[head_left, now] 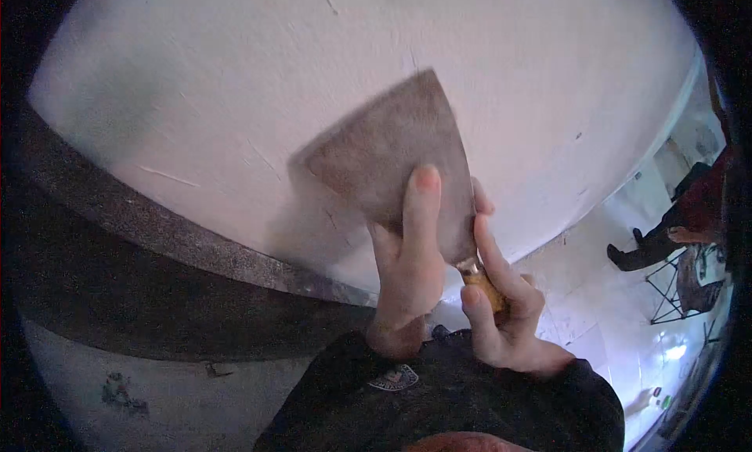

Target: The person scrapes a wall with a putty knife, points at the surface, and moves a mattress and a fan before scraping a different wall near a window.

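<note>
A wide metal scraper (376, 146) with a wooden handle (484, 289) is held against or close in front of a pale, smooth surface (235, 60). My left hand (415, 268) grips the blade, its thumb pressed on the near face and its other fingers mostly hidden behind the metal. My right hand (509, 319) is closed round the handle, with fingers reaching up beside the blade's right edge. The blade's broad edge points up and to the left. Thin raised lines and small marks show on the pale surface around it.
A dark band (157, 225) curves along the lower left of the pale surface. At the far right, a person (697, 209) in dark trousers sits near a black metal frame (667, 291) on a light tiled floor (576, 295). Small objects lie at lower right.
</note>
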A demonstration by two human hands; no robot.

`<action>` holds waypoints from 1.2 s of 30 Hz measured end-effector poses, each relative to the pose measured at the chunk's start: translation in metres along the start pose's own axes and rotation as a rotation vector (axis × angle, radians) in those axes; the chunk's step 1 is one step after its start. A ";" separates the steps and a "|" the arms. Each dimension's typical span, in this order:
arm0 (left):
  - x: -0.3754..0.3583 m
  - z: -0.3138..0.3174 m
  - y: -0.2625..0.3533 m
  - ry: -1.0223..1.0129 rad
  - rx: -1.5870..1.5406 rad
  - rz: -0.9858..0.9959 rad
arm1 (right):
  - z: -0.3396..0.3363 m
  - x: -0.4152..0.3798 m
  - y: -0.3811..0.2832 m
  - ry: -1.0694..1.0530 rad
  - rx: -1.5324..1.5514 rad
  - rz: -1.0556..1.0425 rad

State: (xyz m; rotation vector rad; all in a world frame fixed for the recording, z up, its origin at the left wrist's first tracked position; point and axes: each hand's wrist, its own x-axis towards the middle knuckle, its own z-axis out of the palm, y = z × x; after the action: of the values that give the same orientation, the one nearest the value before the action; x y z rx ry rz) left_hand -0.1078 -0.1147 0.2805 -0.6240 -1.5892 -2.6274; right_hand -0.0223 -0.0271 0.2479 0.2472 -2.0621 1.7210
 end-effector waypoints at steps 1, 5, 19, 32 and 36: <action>0.000 0.002 0.000 -0.013 -0.001 0.010 | -0.005 -0.004 0.002 -0.035 -0.004 -0.008; -0.004 0.003 0.007 0.066 0.006 -0.057 | 0.002 -0.004 0.002 -0.022 -0.146 -0.168; -0.005 0.001 -0.009 0.057 0.035 0.077 | -0.001 -0.009 0.006 -0.024 0.025 -0.021; -0.002 0.009 -0.011 0.118 0.021 0.048 | -0.008 -0.001 0.002 -0.078 0.003 0.014; -0.009 0.005 -0.015 0.053 0.081 0.018 | -0.004 -0.004 0.020 0.032 -0.032 -0.173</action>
State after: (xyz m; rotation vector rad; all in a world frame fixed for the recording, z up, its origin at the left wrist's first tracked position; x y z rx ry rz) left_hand -0.1009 -0.1051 0.2666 -0.5578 -1.6568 -2.5299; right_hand -0.0258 -0.0195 0.2292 0.3737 -1.9815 1.5774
